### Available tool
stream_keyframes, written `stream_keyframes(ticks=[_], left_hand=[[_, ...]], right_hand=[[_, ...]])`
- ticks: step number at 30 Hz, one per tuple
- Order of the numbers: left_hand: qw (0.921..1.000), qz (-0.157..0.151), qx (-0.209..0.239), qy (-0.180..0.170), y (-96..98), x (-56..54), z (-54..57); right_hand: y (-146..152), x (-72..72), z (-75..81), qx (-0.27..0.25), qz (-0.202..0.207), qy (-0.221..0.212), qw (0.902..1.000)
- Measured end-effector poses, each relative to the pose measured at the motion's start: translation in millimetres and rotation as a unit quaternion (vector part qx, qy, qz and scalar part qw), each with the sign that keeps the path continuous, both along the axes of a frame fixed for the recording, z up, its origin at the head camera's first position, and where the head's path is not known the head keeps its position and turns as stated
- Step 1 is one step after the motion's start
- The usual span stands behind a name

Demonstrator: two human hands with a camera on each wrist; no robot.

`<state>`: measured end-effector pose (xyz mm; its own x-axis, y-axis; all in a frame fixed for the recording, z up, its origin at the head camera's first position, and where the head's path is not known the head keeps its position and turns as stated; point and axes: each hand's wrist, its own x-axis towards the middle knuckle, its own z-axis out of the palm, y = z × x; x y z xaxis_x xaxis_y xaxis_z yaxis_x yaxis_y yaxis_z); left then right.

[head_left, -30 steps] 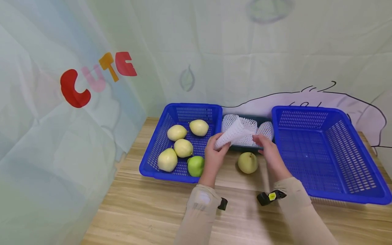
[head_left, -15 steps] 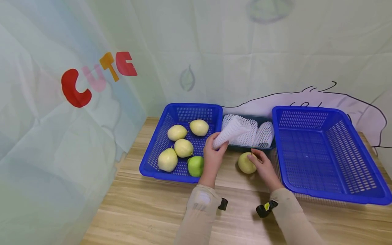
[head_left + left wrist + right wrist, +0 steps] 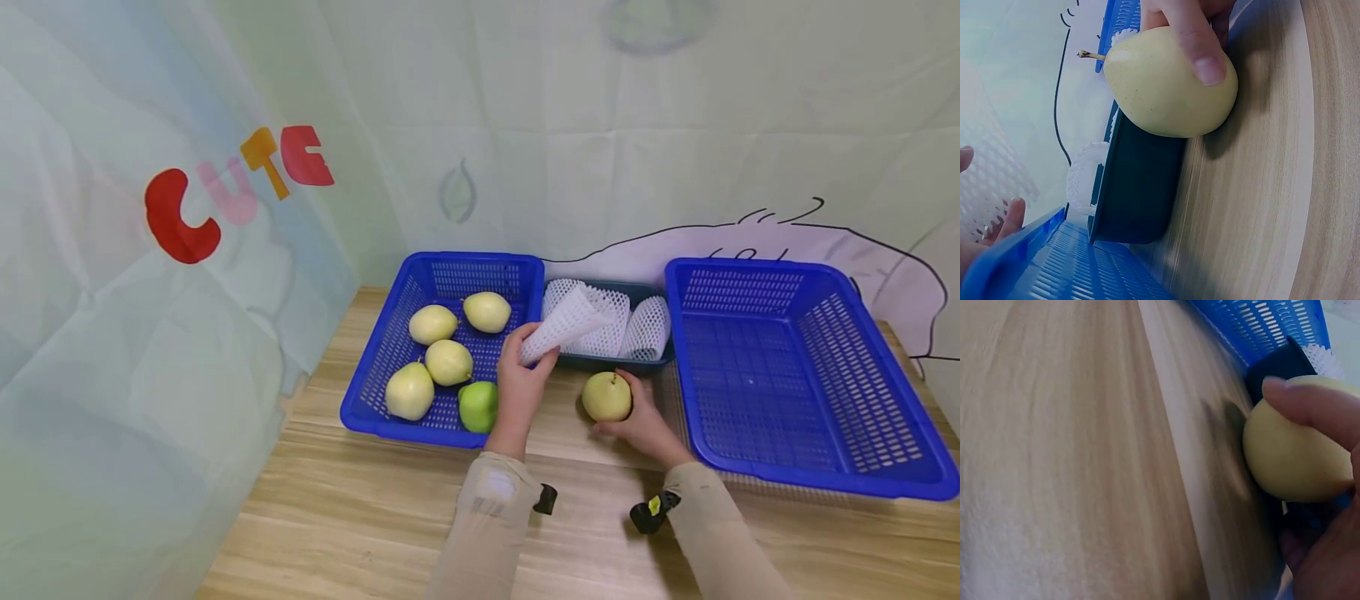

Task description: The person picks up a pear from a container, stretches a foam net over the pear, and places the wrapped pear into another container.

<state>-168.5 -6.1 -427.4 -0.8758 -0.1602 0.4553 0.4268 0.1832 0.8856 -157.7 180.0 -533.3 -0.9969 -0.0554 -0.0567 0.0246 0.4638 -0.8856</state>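
Observation:
My left hand (image 3: 521,379) holds a white foam fruit net (image 3: 561,325), its far end flaring over the dark green tray (image 3: 652,364). My right hand (image 3: 647,423) grips a yellow-green pear (image 3: 606,397) in front of that tray, thumb on the near side and fingers round the right. In the left wrist view the pear (image 3: 1166,87) shows its stem to the left, with the right thumb (image 3: 1210,70) pressed on its skin. The right wrist view shows the same pear (image 3: 1297,450) between thumb and fingers, close over the wood table.
Several more foam nets (image 3: 647,327) lie in the tray. To its left stands a blue basket (image 3: 442,435) with several pale pears (image 3: 410,392) and a green fruit (image 3: 477,406). On the right is a larger blue basket (image 3: 750,383). A printed curtain (image 3: 570,167) hangs behind the table (image 3: 360,517).
My right hand has come down from beside the foam net to the pear and now grips it round its right side. The left hand keeps hold of the net, nearly still.

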Motion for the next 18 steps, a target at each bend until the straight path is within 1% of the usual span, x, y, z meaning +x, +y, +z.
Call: stream_keyframes(ticks=[4,9,11,13,16,18], left_hand=[[1.0000,0.001,-0.004,0.000,0.0,0.3,0.5],[1.0000,-0.002,-0.004,-0.002,0.1,0.3,-0.3],[1.0000,-0.004,-0.003,0.000,0.2,0.3,-0.5],[1.0000,-0.005,-0.002,0.002,0.2,0.2,-0.8],[1.0000,-0.003,-0.005,0.005,0.2,0.2,-1.0],[1.0000,0.000,-0.008,0.006,0.3,0.0,-1.1]], right_hand=[[-2.0,-0.3,-1.5,-0.006,-0.018,0.004,0.9998],[-3.2,1.8,4.8,-0.023,-0.032,-0.019,0.9991],[-3.6,2.9,11.7,-0.038,-0.036,-0.029,0.9982],[-4.8,3.4,20.9,-0.061,-0.043,-0.030,0.9968],[-8.7,3.3,39.0,-0.112,-0.058,-0.024,0.9918],[-10.6,2.7,51.8,-0.141,-0.075,-0.015,0.9871]])
